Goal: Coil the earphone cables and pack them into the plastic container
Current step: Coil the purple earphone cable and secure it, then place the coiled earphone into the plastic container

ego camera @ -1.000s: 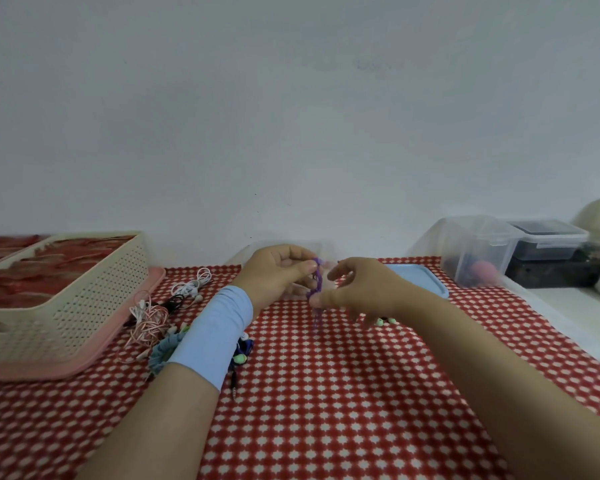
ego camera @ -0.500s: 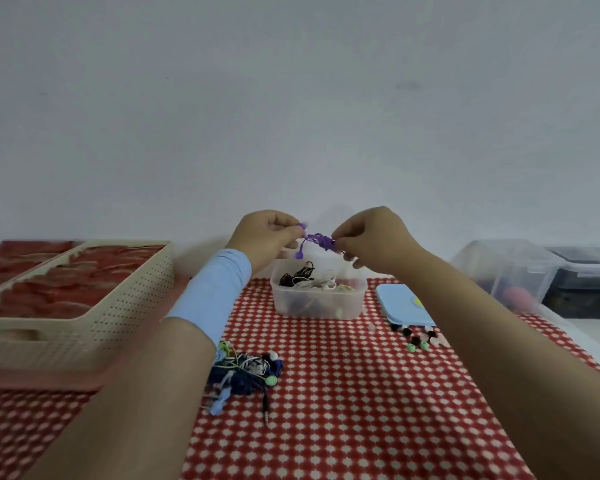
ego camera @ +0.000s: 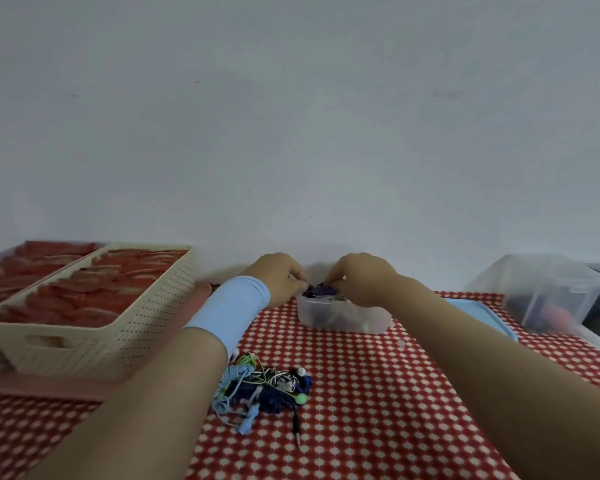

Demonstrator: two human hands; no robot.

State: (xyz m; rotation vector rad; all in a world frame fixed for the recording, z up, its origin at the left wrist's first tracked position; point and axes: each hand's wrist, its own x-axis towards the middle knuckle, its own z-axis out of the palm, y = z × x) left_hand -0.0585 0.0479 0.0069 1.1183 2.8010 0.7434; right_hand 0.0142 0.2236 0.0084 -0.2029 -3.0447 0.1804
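the right hand (ego camera: 364, 278) is curled down over the mouth of the plastic container (ego camera: 343, 320), its fingertips closed on the purple earphone coil (ego camera: 321, 291) at the top of the box. the left hand (ego camera: 281, 277), with a pale blue sleeve (ego camera: 229, 306) on its wrist, bends in from the other side, fingertips right at the coil's edge. whether they actually pinch it i cannot tell, because the spot is blurred. so the coil lies between the two hands, at or just inside the rim, on top of other cables seen dimly through the wall.

by my reading this pair is coiled and being seated, with a few pairs packed beneath it. plenty is left: a tangle of earphones (ego camera: 267, 386) — blue, green, white, dark — lies loose on the red checked counter (ego camera: 378, 427), nearer the person and well apart from both hands, none of it coiled. the blue lid (ego camera: 478, 313) lies beside the container on the right, not yet on. a cream basket (ego camera: 118, 313) stands to the left, and a clear bin (ego camera: 548, 296) sits far right.
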